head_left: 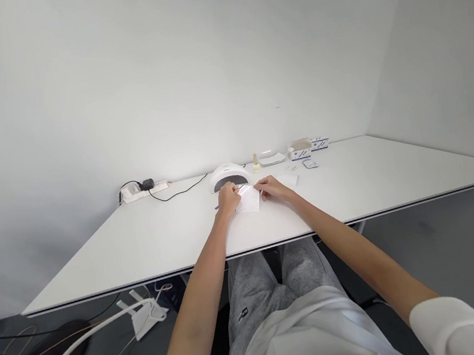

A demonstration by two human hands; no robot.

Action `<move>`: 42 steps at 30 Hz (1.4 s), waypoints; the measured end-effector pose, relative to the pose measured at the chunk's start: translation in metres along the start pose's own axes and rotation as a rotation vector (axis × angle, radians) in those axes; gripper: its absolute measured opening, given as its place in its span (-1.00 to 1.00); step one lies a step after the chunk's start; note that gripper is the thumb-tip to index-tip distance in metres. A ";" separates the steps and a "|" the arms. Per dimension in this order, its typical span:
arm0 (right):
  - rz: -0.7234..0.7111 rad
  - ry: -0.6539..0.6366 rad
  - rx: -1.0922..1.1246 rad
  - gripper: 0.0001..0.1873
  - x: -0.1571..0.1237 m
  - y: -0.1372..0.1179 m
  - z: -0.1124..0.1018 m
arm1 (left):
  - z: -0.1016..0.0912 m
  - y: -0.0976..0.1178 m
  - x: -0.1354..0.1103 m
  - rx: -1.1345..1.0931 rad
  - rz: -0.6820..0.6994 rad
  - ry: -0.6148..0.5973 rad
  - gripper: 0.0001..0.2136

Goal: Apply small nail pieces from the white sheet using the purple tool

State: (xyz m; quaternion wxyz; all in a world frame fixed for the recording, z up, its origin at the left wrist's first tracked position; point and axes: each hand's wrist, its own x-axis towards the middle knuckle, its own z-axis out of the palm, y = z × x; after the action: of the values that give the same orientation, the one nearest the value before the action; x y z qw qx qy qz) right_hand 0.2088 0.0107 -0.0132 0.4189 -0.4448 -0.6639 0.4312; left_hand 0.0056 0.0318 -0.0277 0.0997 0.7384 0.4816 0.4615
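A small white sheet with tiny dark specks and a shiny upper part (248, 202), perhaps nail stickers, is between my hands over the table. Closed fingers of my left hand (227, 198) are at its upper left edge. My right hand (272, 188) pinches at its upper right corner. A thin blue-purple thing (217, 207) pokes out beside my left hand; its kind is too small to tell. Just behind the hands stands a white dome-shaped nail lamp (227, 172) with a dark opening facing me. Another white sheet (289, 179) lies beyond my right hand.
A nail polish bottle (256, 164) stands right of the lamp, beside a white tray with paper (273, 159). Farther right are an open carton (300, 150), a second box (319, 143) and a small packet (310, 163). A power strip (146, 190) with black cable lies left.
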 end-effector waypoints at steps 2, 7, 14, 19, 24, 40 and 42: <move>0.003 -0.005 -0.002 -0.80 0.000 0.000 0.000 | 0.000 -0.001 0.000 0.008 0.002 -0.003 -0.80; 0.000 -0.016 -0.018 -0.81 0.001 0.000 0.000 | 0.000 0.000 0.000 0.073 0.023 -0.021 -0.78; -0.005 -0.027 -0.006 -0.80 0.003 0.005 -0.002 | -0.003 0.007 -0.004 0.136 0.061 -0.037 -0.75; -0.015 -0.015 -0.009 -0.78 0.005 0.008 -0.002 | -0.002 0.006 -0.003 0.070 0.015 -0.024 -0.78; -0.011 -0.010 -0.016 -0.80 0.006 0.009 -0.002 | 0.000 0.002 -0.002 -0.049 -0.037 -0.005 -0.81; -0.011 -0.009 0.000 -0.80 0.005 0.009 -0.003 | -0.002 0.007 -0.003 -0.008 -0.035 -0.026 -0.81; -0.008 -0.006 0.004 -0.80 0.004 0.007 -0.002 | -0.002 0.006 -0.003 -0.022 -0.032 -0.025 -0.81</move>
State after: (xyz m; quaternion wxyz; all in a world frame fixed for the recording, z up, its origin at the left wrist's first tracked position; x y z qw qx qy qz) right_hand 0.2116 0.0170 -0.0185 0.4195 -0.4401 -0.6660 0.4322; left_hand 0.0073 0.0257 -0.0246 0.1209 0.7352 0.4869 0.4559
